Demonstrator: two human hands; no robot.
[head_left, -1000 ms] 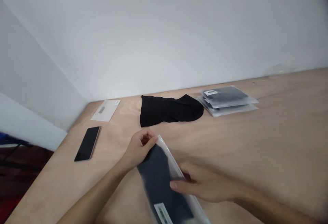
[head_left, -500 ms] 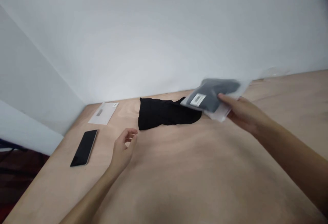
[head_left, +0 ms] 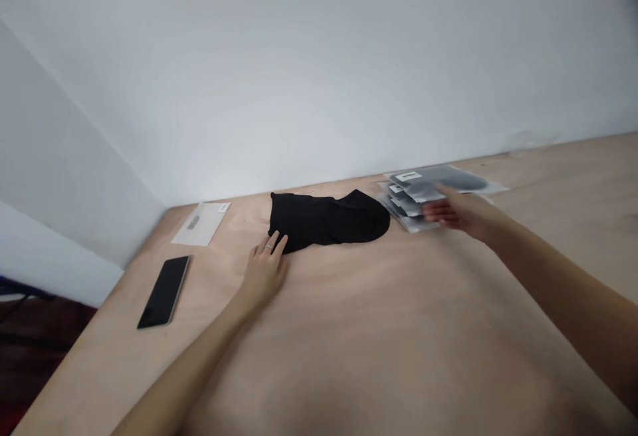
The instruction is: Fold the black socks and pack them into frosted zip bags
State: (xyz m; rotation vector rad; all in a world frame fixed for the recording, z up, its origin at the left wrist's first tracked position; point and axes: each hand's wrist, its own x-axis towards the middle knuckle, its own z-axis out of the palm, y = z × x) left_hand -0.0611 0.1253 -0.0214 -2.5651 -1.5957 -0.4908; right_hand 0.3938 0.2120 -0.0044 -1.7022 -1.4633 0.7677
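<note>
A black garment (head_left: pixel 326 220) lies unpacked near the far edge of the wooden table (head_left: pixel 379 329). My left hand (head_left: pixel 264 270) reaches its near left corner, fingers stretched out and touching the fabric. To the right is a stack of clear plastic bags with dark garments and white labels (head_left: pixel 428 190). My right hand (head_left: pixel 456 210) rests at the stack's near edge, fingers extended against the bags, holding nothing I can make out.
A black phone (head_left: pixel 164 282) lies face up near the table's left edge. An empty flat clear bag with a label (head_left: pixel 202 222) sits in the far left corner. White walls stand behind the table.
My right hand carried the bagged garment from in front of me to the stack at the far right and set it down. My left hand let go and moved forward to the black garment.
</note>
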